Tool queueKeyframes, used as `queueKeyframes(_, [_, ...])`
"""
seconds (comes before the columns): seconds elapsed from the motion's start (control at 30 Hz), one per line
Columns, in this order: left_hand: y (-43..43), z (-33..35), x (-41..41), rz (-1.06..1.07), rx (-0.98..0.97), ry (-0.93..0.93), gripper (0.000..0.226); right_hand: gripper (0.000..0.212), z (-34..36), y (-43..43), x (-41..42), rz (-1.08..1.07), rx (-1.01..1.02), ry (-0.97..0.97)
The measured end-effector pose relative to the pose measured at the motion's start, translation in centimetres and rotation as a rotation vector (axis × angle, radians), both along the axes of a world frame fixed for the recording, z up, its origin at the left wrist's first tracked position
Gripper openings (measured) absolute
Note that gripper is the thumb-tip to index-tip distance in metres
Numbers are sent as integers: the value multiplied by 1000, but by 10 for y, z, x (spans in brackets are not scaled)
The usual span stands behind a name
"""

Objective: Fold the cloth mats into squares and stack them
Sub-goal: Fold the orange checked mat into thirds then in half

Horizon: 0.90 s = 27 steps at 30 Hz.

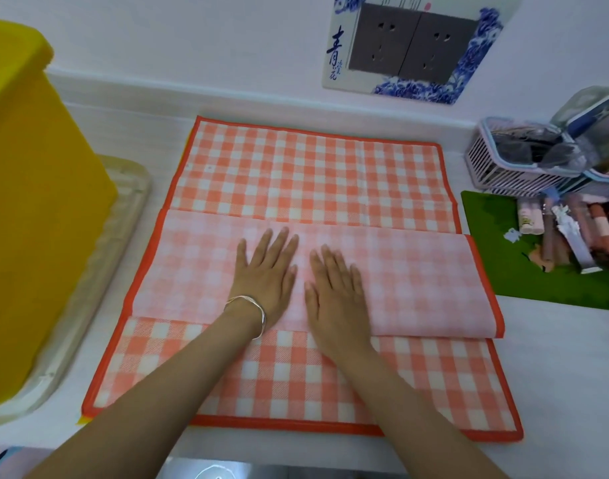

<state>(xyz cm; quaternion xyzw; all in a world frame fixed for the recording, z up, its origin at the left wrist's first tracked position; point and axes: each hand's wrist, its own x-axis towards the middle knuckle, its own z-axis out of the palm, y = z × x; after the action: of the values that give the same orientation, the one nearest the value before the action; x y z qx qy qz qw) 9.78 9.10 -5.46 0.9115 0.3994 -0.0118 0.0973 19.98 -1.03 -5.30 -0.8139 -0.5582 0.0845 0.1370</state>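
White countertop (555, 357) against a white wall (192, 46) carries the orange checked mat (296, 174), spread flat at its middle with a paler folded band (417, 271) lying across it from side edge to side edge. The left hand (267, 271), with a bracelet (251, 309) at the wrist, and the right hand (334, 295) lie palm-down side by side on the middle of that band, fingers straight and slightly spread, pressing the cloth and gripping nothing. The mat's left edge runs just beside a clear tray (99, 271) under a yellow box (37, 219) and its right edge just beside a green pad (510, 264), while bare counter shows along the far and near edges.
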Motion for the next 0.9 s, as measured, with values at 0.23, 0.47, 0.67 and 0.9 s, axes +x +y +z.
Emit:
queueKeyframes(0.23, [-1,3,-2,-4,7,-20,66,60,3,-38,73,-62,-93,-67])
queueKeyframes(0.47, [-1,4,-2,-8,14,-26,66,68,6,-80,146,-163,-144,-135])
queueKeyframes(0.67, [-1,4,-2,2,14,-21,67,58,27,-51,114,-284,-86,-78])
queueKeyframes(0.9, [0,2,-2,6,25,-39,71,52,11,25,19,-65,-45,28])
